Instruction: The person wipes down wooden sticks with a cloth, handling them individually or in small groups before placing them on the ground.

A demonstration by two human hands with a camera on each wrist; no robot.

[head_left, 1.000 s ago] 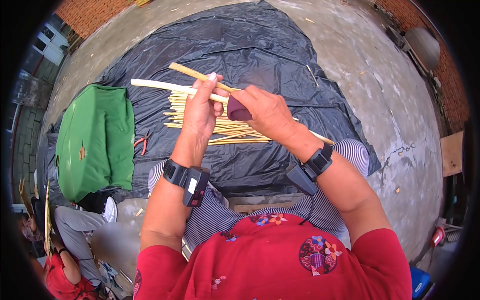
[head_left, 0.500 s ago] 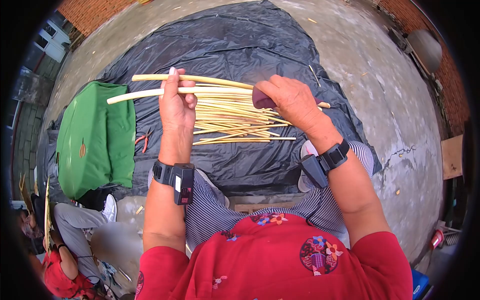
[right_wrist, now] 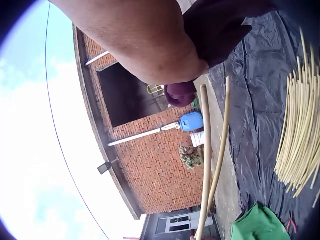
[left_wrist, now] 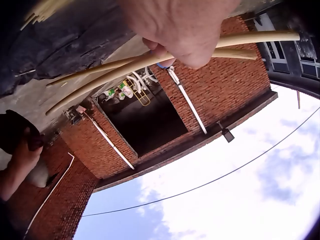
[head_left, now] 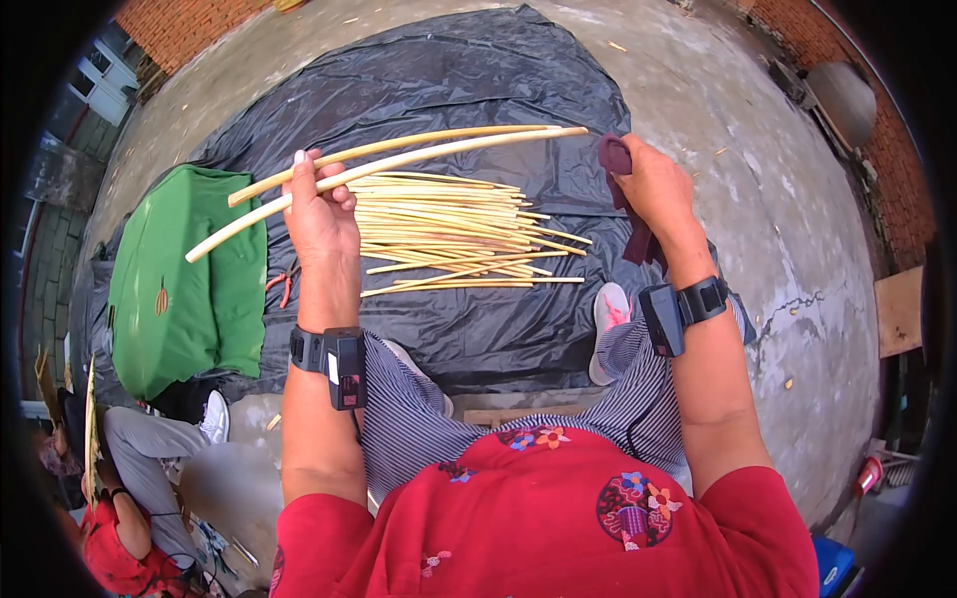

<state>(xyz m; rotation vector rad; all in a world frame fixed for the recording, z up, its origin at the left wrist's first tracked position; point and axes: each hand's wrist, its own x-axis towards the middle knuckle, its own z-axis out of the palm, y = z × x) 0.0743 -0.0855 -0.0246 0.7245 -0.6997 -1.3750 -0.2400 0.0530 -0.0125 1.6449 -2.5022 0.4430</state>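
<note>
Left hand, fingers curled round 2 pale sticks; right hand, fingers tight round a dark cloth.

Two pale tilted canes, maroon cloth

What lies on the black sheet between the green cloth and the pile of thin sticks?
Red-handled pliers lie there; the head view shows them.
</note>
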